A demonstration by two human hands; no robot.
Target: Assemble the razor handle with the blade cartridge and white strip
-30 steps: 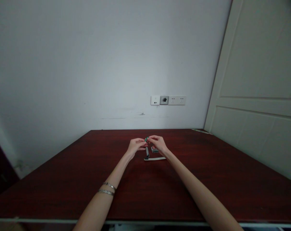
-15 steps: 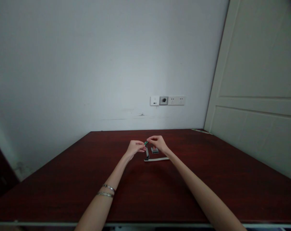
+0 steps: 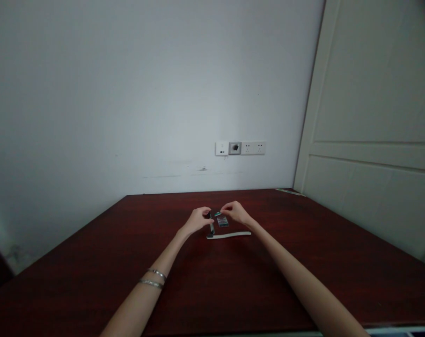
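My right hand (image 3: pixel 235 212) pinches a small green piece (image 3: pixel 218 214) by its right end, just above the dark red table. Right below that piece lies a small clear, flat case (image 3: pixel 223 222); its contents are too small to make out. My left hand (image 3: pixel 198 220) is open, thumb and fingers apart around the far dark end of a narrow black-and-white strip-like thing (image 3: pixel 212 228). Whether the fingers touch it is hard to see. In front of both hands a pale, slightly curved strip (image 3: pixel 230 235) lies crosswise, its left end meeting the near end of the narrow thing.
The dark red table (image 3: pixel 184 290) runs back to a white wall with sockets (image 3: pixel 253 148). A pale panelled door (image 3: pixel 370 173) stands along the right side. Near the table's far right corner lies a thin pale strip (image 3: pixel 290 192).
My left hand has let go of the green piece and spread its fingers. The right hand now holds that piece alone, lower and farther from the left hand. The view has shifted slightly.
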